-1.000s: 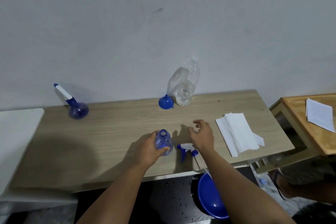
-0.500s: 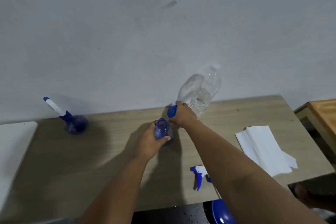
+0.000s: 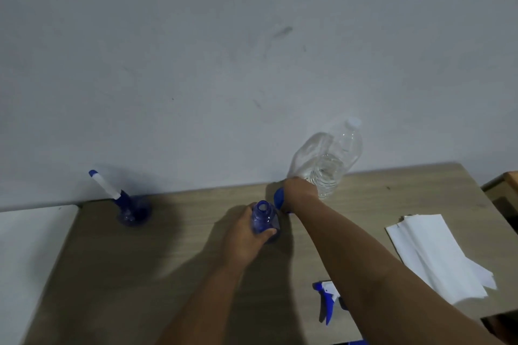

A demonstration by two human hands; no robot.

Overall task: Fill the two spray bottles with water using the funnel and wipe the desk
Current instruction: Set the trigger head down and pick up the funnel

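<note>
At the centre of a wooden desk (image 3: pixel 173 266), the left hand (image 3: pixel 246 235) grips an open blue spray bottle (image 3: pixel 263 221), standing upright. Just behind it, the right hand (image 3: pixel 300 193) closes over a blue funnel (image 3: pixel 279 197), beside a clear water bottle (image 3: pixel 328 165) against the wall. A second spray bottle (image 3: pixel 131 209) stands at left. A detached trigger head (image 3: pixel 328 298) lies lower right, near white paper towels (image 3: pixel 437 255).
</note>
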